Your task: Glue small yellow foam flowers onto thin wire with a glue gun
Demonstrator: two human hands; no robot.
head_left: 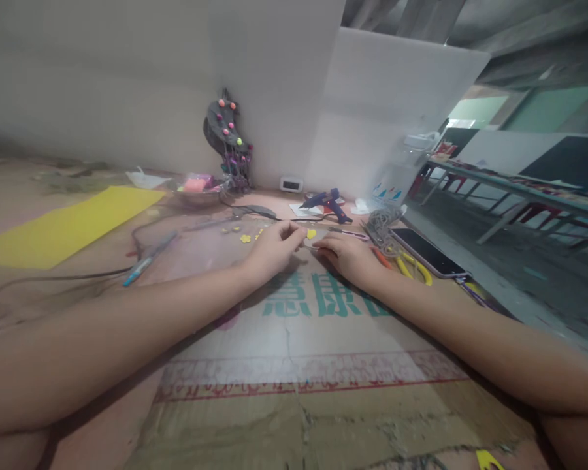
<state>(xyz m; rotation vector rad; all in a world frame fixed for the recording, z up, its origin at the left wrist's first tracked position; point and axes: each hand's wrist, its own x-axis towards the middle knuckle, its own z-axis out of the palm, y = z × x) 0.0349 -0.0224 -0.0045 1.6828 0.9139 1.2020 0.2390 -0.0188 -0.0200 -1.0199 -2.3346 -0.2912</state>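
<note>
Both hands meet near the middle of the cardboard-covered table, fingertips almost touching. My left hand (277,247) is closed in a pinch, with its thumb and index finger together. My right hand (347,256) is closed too, its fingers drawn together beside a thin, pale sliver at the fingertips. A small yellow piece (311,233) shows just behind the gap between the hands; whether it is held or lies on the table I cannot tell. Left of my left hand lie several small yellow flower shapes (245,239), partly hidden by that hand.
At the back are a blue glue gun (326,203), a small digital display (291,185) and a grey crescent decoration (224,127) with coloured balls. Grey yarn (383,225), yellow-handled scissors (414,266) and a phone (428,251) lie right; yellow sheet (73,225) and pen (140,269) left.
</note>
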